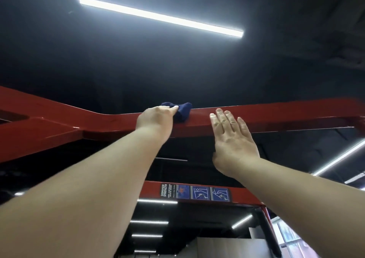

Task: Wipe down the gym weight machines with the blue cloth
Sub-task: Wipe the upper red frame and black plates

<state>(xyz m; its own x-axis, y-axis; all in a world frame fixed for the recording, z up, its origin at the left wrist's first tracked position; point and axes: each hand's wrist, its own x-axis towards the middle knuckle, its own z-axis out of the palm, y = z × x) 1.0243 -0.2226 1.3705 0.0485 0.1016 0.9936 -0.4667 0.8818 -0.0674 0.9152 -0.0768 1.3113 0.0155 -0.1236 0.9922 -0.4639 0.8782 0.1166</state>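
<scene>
looking up from below: our left hand (pixel 156 117) grips the bunched dark blue cloth (pixel 182 111), holding it on top of the glossy red-painted steel overhead beam (pixel 276 113) of the weight machine. our right hand (pixel 233 139) is flat, fingers straight and slightly spread, resting against the beam's side just beside the cloth, holding nothing. lower red crossbar (pixel 245 196) carries a black-and-blue instruction sticker (pixel 195 191). long white ceiling light strip (pixel 160 16) overhead.
</scene>
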